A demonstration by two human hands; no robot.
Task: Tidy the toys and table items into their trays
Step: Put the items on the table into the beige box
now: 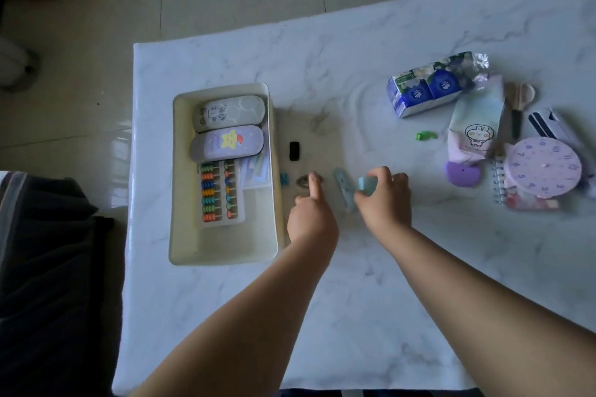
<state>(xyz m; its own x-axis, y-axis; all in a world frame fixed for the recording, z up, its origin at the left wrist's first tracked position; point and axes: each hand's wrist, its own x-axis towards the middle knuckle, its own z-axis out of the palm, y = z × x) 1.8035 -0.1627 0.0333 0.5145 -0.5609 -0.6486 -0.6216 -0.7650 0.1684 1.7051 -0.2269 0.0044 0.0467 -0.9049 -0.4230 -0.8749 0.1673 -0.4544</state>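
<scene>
A cream tray (180, 177) on the marble table holds two pencil cases (227, 129), an abacus (219, 195) and some cards. To the tray's right, my left hand (311, 216) touches a small grey oval item (303, 180) with its forefinger. My right hand (383, 196) grips a small light-blue block (367, 184). A pale blue oblong item (342, 187) lies between my hands. A black piece (294, 150) and a tiny blue piece (284, 178) lie near the tray.
At the right lie a tissue pack (422, 87), a pastel pouch (475, 126), scissors (517, 106), a lilac clock disc (543, 167) on a spiral notebook (500, 184), a purple toy (461, 174) and a green toy (425, 135). The table's left edge (130, 171) runs beside the tray.
</scene>
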